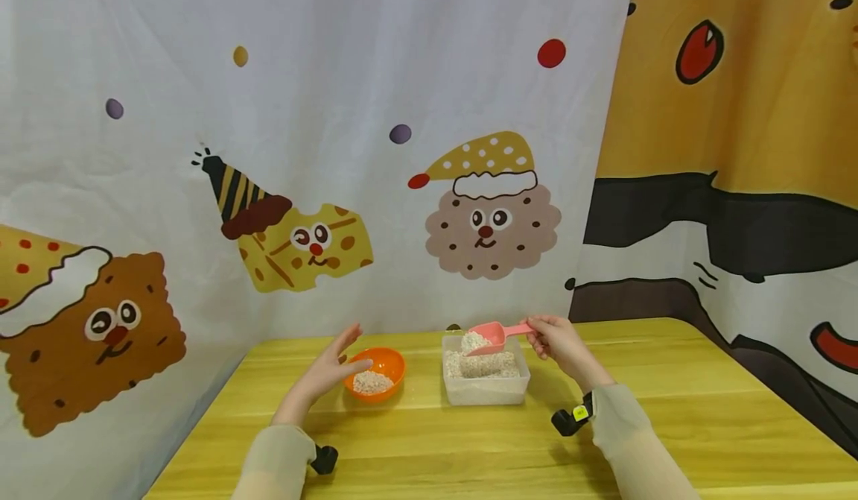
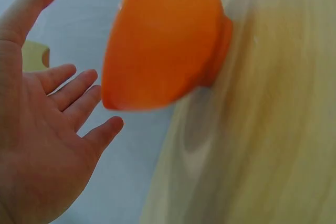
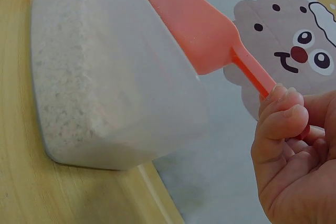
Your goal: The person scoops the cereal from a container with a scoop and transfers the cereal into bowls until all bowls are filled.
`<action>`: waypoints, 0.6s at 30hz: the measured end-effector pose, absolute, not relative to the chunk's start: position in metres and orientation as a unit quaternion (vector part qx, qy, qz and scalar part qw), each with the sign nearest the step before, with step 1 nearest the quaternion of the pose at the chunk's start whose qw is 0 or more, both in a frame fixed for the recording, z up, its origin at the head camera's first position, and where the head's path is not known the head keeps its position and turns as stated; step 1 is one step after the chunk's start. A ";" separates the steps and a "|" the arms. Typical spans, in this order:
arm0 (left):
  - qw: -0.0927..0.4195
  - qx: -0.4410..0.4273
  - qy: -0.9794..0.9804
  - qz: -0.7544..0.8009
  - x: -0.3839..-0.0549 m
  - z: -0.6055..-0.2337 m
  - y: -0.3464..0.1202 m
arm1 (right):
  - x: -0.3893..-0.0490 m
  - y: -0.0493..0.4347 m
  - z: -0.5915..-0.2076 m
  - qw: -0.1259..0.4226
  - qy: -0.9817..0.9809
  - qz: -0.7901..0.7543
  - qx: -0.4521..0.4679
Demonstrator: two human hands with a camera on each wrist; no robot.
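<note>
The step in hand looks like lifting a scoopful: the right hand (image 1: 561,345) pinches the handle of a pink scoop (image 1: 496,334), heaped with pale flakes (image 1: 474,343), above the clear tub (image 1: 485,393) on the surface (image 1: 429,451). Left of the tub, the left hand (image 1: 326,373) has its fingers spread wide beside the orange bowl (image 1: 394,364); whether they touch it I cannot tell. The next move probably calls for keeping the scoop level and clear of the tub's rim

Both arms (image 1: 640,440) reached from near to far. The left grip (image 1: 326,373) had its thumb (image 2: 26,10) apart from extended fingers (image 2: 86,103); the right grip (image 1: 558,340) pinched with curled fingers, its thumb seemingly half hidden.
</note>
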State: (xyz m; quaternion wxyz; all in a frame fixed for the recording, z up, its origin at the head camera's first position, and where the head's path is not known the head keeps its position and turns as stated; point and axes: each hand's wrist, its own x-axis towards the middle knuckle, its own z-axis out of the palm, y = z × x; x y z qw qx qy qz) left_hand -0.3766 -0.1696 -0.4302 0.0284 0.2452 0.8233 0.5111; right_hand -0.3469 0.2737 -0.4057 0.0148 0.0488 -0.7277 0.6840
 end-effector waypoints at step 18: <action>0.113 0.228 0.792 0.554 -0.382 -0.466 -0.184 | -0.347 0.274 -0.407 0.020 -0.721 0.691 0.043</action>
